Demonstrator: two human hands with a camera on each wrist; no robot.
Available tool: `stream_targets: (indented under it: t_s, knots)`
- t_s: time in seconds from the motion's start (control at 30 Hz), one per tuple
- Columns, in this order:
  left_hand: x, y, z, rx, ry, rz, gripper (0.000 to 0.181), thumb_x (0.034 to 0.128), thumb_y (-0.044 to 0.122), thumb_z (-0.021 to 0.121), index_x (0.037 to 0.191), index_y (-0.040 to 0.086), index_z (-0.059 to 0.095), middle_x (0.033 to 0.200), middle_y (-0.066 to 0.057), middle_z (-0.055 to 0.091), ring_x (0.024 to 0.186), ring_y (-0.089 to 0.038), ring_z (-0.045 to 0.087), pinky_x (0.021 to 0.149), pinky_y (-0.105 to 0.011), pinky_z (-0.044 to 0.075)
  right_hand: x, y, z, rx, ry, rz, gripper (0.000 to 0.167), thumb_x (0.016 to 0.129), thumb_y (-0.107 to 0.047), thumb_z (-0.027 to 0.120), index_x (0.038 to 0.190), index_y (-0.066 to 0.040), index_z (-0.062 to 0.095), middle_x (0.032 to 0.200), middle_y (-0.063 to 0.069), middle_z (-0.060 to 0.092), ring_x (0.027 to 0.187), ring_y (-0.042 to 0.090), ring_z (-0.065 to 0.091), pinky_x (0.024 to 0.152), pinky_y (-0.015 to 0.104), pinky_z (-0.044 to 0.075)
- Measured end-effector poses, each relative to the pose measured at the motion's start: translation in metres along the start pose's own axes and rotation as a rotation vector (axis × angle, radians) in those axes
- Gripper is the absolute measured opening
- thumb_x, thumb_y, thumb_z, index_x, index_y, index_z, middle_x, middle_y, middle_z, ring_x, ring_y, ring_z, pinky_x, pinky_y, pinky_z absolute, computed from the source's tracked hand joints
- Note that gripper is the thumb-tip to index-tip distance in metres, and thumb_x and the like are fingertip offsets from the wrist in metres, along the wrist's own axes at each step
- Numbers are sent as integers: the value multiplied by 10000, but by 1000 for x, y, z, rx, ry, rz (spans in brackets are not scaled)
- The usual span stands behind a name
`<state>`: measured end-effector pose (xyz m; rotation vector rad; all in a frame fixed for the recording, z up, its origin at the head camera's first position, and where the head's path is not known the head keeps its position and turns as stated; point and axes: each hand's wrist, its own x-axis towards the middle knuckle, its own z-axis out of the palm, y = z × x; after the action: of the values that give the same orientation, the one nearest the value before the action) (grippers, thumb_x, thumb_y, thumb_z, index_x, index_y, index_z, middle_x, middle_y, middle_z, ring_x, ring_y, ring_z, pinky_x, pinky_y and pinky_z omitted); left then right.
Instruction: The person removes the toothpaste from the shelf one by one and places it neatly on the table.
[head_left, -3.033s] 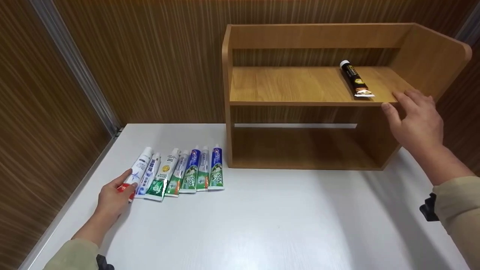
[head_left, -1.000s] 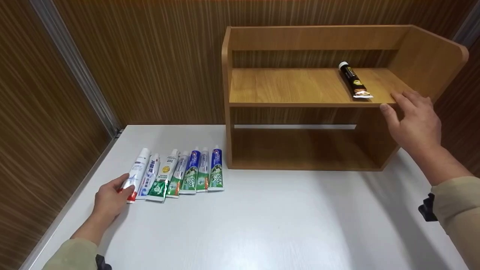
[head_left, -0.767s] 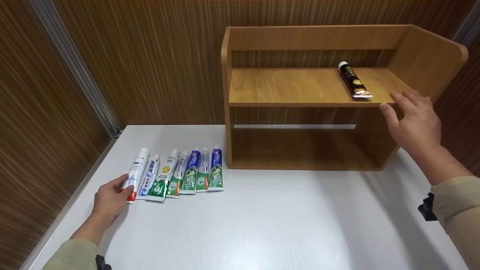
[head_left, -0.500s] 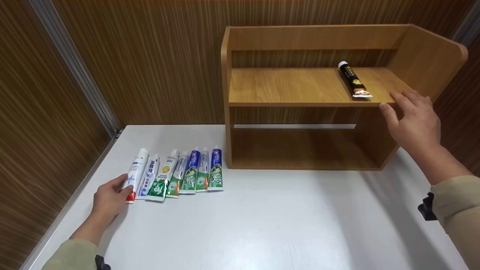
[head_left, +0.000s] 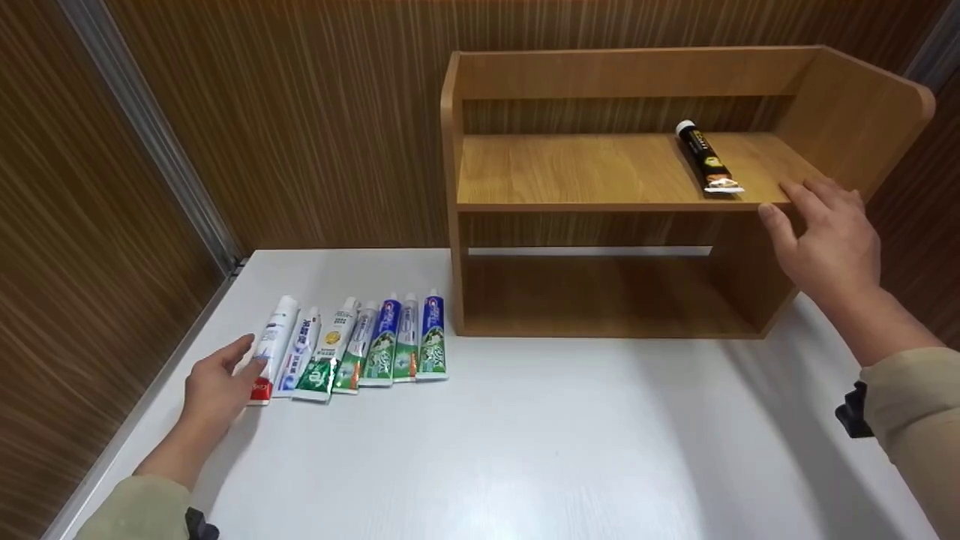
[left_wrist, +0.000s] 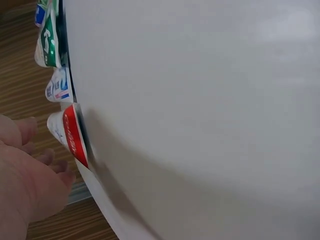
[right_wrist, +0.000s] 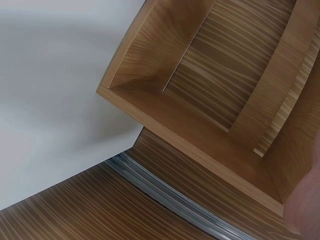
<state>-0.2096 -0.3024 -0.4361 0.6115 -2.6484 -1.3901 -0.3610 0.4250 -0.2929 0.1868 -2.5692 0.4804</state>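
Note:
My left hand (head_left: 217,382) hovers over the lower end of a white toothpaste tube with a red end (head_left: 276,330), thumb and fingers apart. The left wrist view shows the hand (left_wrist: 30,175) beside that tube, its fingers loosely bent and holding nothing. The tube is leftmost in a row of several toothpaste tubes lying on the white table, among them a white-and-green one (head_left: 334,341) and a blue-and-green one (head_left: 433,337). My right hand (head_left: 832,236) rests on the front edge of the upper board of a wooden shelf (head_left: 555,169), thumb against the edge.
A black toothpaste tube (head_left: 703,156) with a white cap lies on the upper board, left of my right hand. The shelf's lower compartment (head_left: 600,296) stands on the white table (head_left: 540,435). Wood-patterned walls (head_left: 337,135) close off the back and left.
My left hand held the red-ended toothpaste tube and shifted it slightly, turning it more upright in view. Now the fingers have lifted off and let go. The right hand has stayed on the shelf.

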Motion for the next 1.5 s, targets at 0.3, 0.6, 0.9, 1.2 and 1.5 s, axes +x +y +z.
stream_targets:
  t_s: [0.3,0.6,0.9,1.2,1.5]
  knots:
    - [-6,32,12,-39,-22,109,647,1091,266,625,1667,148,354,1682,-138,364,1579,-356,266,1247,-493,291,1,-4,4,22,46,-16,621,1118,-450,484,1588,-45,470,1611,302,405,1560,476,255,1307,538,48]
    - [-21,63,24,-31,-80,233,630,1087,296,639,1649,142,400,1655,-134,428,1548,-314,365,1212,-442,356,1,-9,6,16,34,-13,627,1121,-453,476,1597,-47,456,1625,301,386,1568,467,239,1307,530,42]
    - [-43,100,37,-50,-133,354,593,1079,309,653,1620,158,463,1615,-81,501,1490,-250,467,1132,-325,420,-1,-12,5,10,12,5,647,1124,-476,445,1625,-69,414,1653,285,349,1580,463,206,1305,530,20]
    - [-63,142,48,-88,-186,475,574,1066,309,676,1598,184,501,1576,-42,553,1460,-211,508,1115,-322,454,-2,-16,7,15,18,7,644,1122,-473,458,1624,-72,420,1657,281,349,1580,457,210,1305,533,26]
    - [-80,199,68,-120,-236,650,550,1046,296,708,1568,239,543,1540,50,580,1423,-139,539,1123,-362,476,-5,-17,10,8,28,2,636,1122,-468,465,1608,-58,443,1642,285,373,1569,459,243,1308,519,35]
